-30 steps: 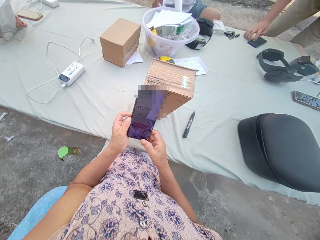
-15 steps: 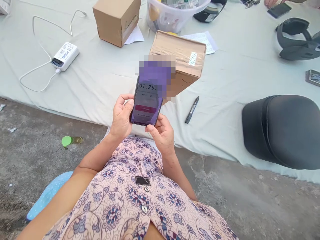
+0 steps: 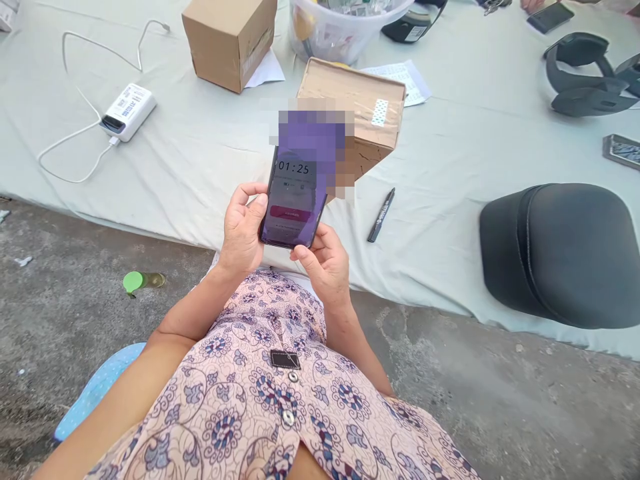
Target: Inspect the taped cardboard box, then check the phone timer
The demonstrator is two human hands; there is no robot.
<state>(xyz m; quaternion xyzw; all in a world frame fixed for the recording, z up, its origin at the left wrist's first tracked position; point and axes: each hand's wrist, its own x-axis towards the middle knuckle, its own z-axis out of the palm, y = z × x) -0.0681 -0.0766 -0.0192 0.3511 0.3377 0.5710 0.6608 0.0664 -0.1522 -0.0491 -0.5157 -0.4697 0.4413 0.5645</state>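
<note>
A smartphone (image 3: 291, 200) is held upright and slightly tilted in front of me, its screen showing "01:25" and a red button; the top part is blurred by pixels. My left hand (image 3: 243, 225) wraps round its left edge, thumb along the side. On the lower right corner, my right hand (image 3: 326, 265) grips the phone with its thumb near the bottom edge. Behind the phone a taped cardboard box (image 3: 350, 87) lies on the cloth-covered table (image 3: 200, 153). A black marker (image 3: 381, 215) rests to the right of my hands.
A white power bank (image 3: 129, 112) with a cable lies at left. Farther back stand another cardboard box (image 3: 225, 47) and a plastic tub (image 3: 335, 33). A black rounded case (image 3: 560, 257) sits at right, a headset (image 3: 575, 73) beyond it. A green-lidded bottle (image 3: 134, 281) is on the ground.
The view has shifted slightly, so the table items appear a little farther left and higher. Both hands keep the same hold on the smartphone.
</note>
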